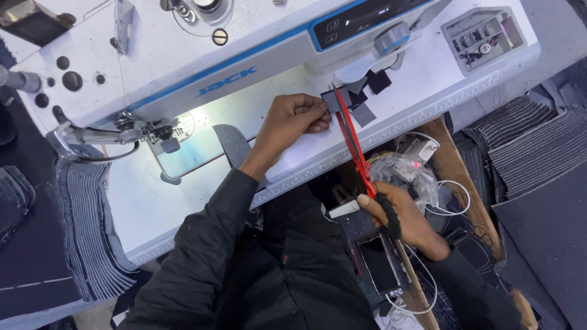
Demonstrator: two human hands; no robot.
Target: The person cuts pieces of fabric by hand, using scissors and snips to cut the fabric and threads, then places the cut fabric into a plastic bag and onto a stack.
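Observation:
My left hand [292, 120] pinches a small grey denim patch [333, 101] on the white sewing machine table [183, 201]. My right hand [397, 214] grips long red scissors [353, 142] by their black-wrapped handle, and the blades reach up to the patch. More small dark patches [367, 91] lie just beyond it, under the machine's arm. A curved grey denim piece [235, 145] lies beside my left wrist, near the lit needle area [168, 131].
The white sewing machine [202, 49] spans the top. Stacked denim pieces [92, 232] hang off the table's left edge; more stacks [538, 153] lie at right. A wooden shelf [452, 165] holds cables and plastic, and a phone [379, 264] lies below.

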